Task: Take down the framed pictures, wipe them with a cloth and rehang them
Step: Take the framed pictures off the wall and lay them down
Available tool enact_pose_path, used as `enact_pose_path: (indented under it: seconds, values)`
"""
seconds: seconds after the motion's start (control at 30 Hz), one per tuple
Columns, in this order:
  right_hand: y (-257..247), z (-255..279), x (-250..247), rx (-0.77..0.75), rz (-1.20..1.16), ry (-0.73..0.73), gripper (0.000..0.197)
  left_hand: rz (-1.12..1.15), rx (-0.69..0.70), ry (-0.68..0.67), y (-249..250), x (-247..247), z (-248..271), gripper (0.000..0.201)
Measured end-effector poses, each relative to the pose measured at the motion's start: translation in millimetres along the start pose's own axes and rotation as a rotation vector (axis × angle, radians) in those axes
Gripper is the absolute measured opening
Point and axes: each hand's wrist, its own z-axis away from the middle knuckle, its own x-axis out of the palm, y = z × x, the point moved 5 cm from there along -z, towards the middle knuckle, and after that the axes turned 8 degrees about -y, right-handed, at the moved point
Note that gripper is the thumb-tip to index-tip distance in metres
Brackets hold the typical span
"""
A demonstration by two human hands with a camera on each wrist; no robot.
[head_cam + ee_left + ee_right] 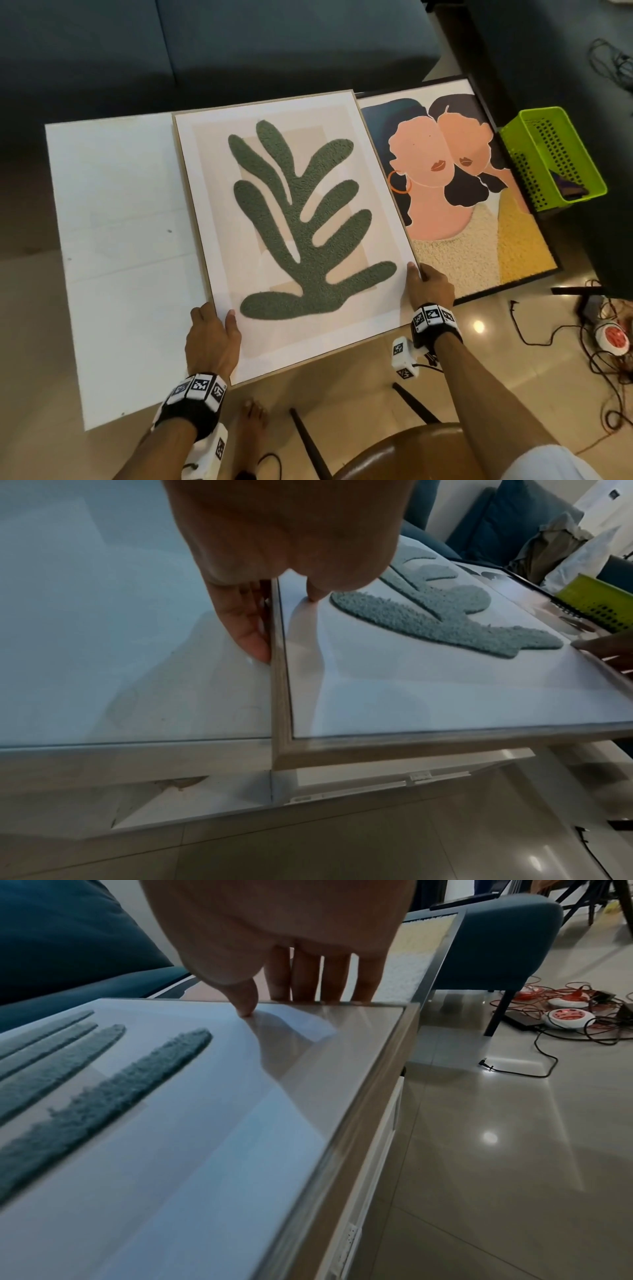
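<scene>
A leaf picture in a light wooden frame lies across the white table, its near end past the table's front edge. My left hand grips its left edge, thumb on the glass and fingers down the side of the frame. My right hand grips the right edge the same way, its thumb on the glass. A second picture of two faces in a black frame lies flat to the right, partly under the leaf picture. No cloth is in view.
A green perforated basket stands at the right on a dark surface. A dark blue sofa runs behind the table. Cables and a round power strip lie on the tiled floor at the right. A brown stool is close in front.
</scene>
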Motion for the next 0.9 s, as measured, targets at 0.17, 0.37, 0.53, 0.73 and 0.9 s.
enact_pose_path:
  seconds: [0.17, 0.37, 0.53, 0.73, 0.9]
  values:
    - [-13, 14, -13, 0.022, 0.03, -0.014, 0.025, -0.002, -0.046, -0.122, 0, -6, -1, 0.041]
    - [-56, 39, -26, -0.031, 0.051, -0.053, 0.025, 0.023, -0.14, -0.223, 15, -33, 11, 0.054]
    - [-128, 91, -31, -0.069, -0.009, -0.14, 0.022, 0.164, -0.156, -0.223, 34, -96, 32, 0.052]
    - [-246, 204, -27, -0.114, -0.182, -0.264, 0.022, 0.362, -0.089, -0.214, 31, -215, 70, 0.027]
    - [-364, 328, -17, -0.227, -0.404, -0.385, 0.014, 0.611, 0.003, -0.19, -3, -344, 111, 0.013]
